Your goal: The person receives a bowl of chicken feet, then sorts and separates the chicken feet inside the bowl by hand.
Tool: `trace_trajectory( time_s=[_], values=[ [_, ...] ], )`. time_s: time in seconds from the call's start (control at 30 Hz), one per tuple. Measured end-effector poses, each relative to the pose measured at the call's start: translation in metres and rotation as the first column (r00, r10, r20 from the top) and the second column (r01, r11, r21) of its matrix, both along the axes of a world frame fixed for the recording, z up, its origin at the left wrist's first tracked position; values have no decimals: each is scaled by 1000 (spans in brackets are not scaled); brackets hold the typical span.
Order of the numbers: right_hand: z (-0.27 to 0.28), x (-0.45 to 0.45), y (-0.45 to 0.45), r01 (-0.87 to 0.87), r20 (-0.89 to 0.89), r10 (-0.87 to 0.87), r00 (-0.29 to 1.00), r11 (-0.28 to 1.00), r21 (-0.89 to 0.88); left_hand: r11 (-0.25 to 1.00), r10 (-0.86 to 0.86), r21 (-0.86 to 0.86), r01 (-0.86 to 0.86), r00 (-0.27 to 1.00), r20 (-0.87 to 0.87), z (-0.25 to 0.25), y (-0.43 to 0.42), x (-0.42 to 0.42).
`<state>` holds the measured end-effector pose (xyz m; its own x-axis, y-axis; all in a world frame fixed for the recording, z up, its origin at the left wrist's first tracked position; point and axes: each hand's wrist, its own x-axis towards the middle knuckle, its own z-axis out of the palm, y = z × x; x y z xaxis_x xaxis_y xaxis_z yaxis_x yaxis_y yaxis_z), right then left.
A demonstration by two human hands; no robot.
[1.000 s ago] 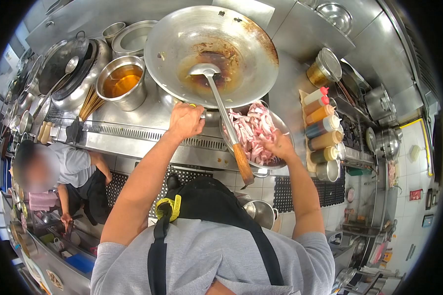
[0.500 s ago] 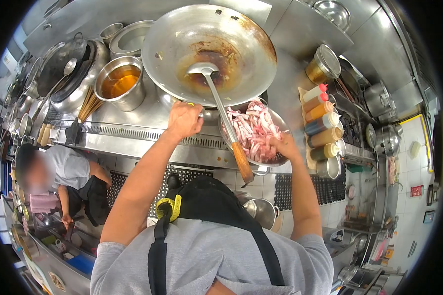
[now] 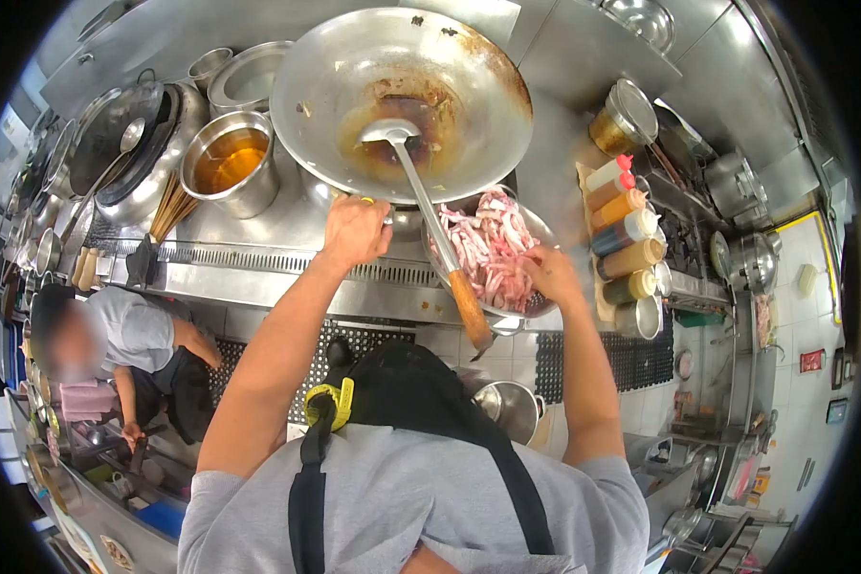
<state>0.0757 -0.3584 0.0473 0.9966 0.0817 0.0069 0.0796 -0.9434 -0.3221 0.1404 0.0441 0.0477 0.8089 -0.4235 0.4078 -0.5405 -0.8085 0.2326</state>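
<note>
Head view shows us our left hand closed at the lower rim of the large wok, in the upper centre of the frame; whether it holds rim or handle, we cannot tell. Our right hand has its fingers at the pale pink meat strips, which lie in a metal bowl at right of centre; we cannot tell if it pinches them. The spatula rests its head inside the wok, and its wooden handle extends over the bowl. Squeeze bottles stand in a row to the right.
</note>
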Motion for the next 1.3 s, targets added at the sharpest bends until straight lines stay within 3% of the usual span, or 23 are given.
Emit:
trace_trajectory(
  time_s=[0.13, 0.23, 0.37, 0.47, 0.57, 0.67, 0.77, 0.87, 0.97, 1.07, 1.17, 1.3],
  values=[
    [-15, -4, 11, -69, -121, 75, 990, 996, 49, 999, 13, 31, -11, 998, -53, -2, 2, -3],
    [-34, 2, 2, -253, 70, 262, 963, 961, -115, 999, 12, 53, -9, 998, -56, -2, 1, 0],
    [5, -2, 18, -95, -186, 100, 977, 995, 37, 996, 15, 90, -11, 999, -40, -1, 2, -1],
    [-6, -4, 3, -107, -95, 107, 990, 994, 10, 1000, 6, 22, -5, 999, -33, -3, 2, -1],
    [-42, 4, -27, -124, -136, 119, 984, 992, -34, 999, 26, 37, -23, 997, -69, -3, 2, 0],
    [-37, 7, -33, 0, -295, 126, 947, 920, 392, 1000, 12, 29, -11, 999, -30, -5, 1, -1],
    [-5, -9, -11, 162, -384, 71, 921, 826, 540, 1000, 4, 6, -3, 999, -33, 0, 1, -3],
    [-6, -13, -4, 43, -275, 80, 958, 909, 414, 1000, 19, 3, -19, 998, -55, 1, -1, -3],
    [-24, -10, -16, -185, -71, 207, 976, 952, 242, 1000, 1, -31, -3, 998, -58, -1, 1, -3],
    [-39, 0, -24, -140, -94, 167, 981, 959, 247, 1000, 15, -6, -16, 997, -79, 0, 1, -3],
    [-12, -3, -5, 228, -429, -67, 901, 914, 337, 1000, 23, 0, -23, 997, -73, 1, 1, -4],
    [-7, -5, 9, 363, -450, -174, 876, 852, 378, 1000, 15, -2, -16, 998, -69, 0, 1, -3]
  ],
)
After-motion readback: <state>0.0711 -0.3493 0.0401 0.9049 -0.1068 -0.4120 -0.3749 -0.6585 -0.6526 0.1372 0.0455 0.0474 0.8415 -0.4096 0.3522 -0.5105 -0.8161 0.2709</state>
